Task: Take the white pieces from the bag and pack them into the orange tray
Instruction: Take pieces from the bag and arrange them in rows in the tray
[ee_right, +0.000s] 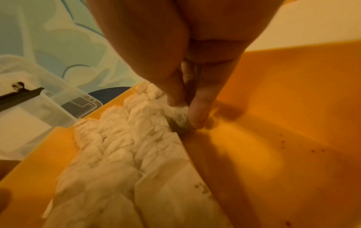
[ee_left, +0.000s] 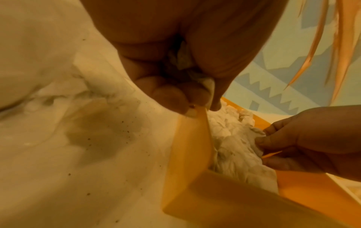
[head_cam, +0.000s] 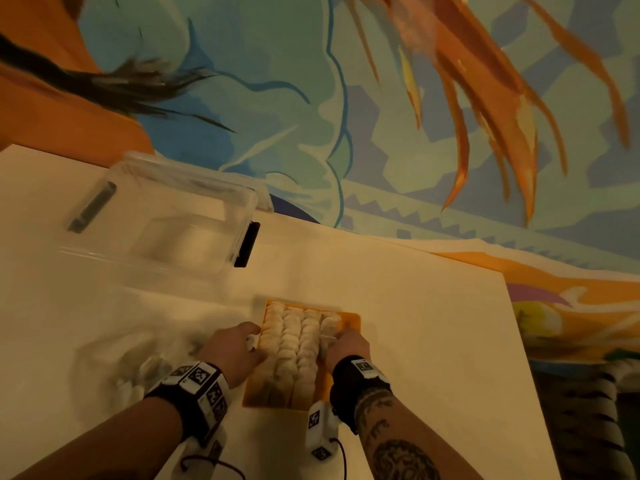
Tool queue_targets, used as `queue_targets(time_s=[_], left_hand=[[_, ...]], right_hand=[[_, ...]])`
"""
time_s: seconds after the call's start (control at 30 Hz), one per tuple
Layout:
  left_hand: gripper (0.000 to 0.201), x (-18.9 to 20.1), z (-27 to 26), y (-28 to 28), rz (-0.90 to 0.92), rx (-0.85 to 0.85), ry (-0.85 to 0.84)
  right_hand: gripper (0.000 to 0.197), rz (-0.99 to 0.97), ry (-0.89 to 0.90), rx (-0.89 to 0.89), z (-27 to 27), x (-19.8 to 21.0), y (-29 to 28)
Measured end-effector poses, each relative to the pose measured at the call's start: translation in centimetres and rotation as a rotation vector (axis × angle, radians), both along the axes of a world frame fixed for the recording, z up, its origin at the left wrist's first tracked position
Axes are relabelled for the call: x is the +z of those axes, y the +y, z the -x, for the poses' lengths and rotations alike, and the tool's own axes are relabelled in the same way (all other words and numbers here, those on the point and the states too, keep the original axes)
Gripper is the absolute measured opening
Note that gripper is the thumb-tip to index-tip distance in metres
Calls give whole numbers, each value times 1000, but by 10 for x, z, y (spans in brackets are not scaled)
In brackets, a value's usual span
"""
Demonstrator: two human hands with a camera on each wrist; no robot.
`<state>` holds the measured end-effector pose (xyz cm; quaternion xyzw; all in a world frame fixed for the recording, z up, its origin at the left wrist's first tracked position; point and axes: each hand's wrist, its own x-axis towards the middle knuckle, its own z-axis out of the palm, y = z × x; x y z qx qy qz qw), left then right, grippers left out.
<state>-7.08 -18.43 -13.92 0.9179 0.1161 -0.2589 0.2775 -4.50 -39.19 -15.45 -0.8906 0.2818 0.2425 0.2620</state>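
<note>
The orange tray (head_cam: 351,322) lies on the white table in front of me, with rows of white pieces (head_cam: 294,348) filling its left and middle. My left hand (head_cam: 251,337) sits at the tray's left wall (ee_left: 187,146), fingers curled round a few white pieces (ee_left: 185,69) in the palm. My right hand (head_cam: 337,337) pinches one white piece (ee_right: 179,114) between thumb and finger at the right side of the rows, low over the bare orange floor (ee_right: 273,123). The clear bag (head_cam: 138,362), with more white pieces in it, lies crumpled to the left.
A clear plastic box (head_cam: 166,220) with black latches stands at the back left of the table. The table's right edge (head_cam: 512,323) runs close to the tray. A painted surface in blue, green and orange lies beyond the table.
</note>
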Motion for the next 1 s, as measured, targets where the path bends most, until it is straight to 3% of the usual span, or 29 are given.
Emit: queue_targets(time_s=[0.37, 0.5, 0.57, 0.63, 0.73, 0.87, 0.93, 1.0], left_hand=[[49, -2, -1, 2, -23, -13, -10], [41, 3, -1, 3, 3, 8, -43], [31, 7, -3, 2, 77, 85, -71], [28, 14, -5, -3, 232, 185, -71], [37, 28, -8, -18, 466, 315, -51], [45, 42, -5, -47, 663, 367, -63], [47, 45, -2, -59, 745, 381, -72], [48, 47, 1, -68, 716, 363, -93]], right_hand=[[66, -34, 52, 17, 13, 8, 2], [26, 48, 110, 281, 11, 6, 4], [23, 81, 115, 386, 10, 11, 5], [19, 63, 119, 351, 10, 16, 3], [16, -97, -12, 282, 17, 33, 1], [17, -551, -215, 271, 40, 73, 5], [25, -637, -244, 250, 47, 84, 3], [25, -669, -252, 169, 51, 90, -2]])
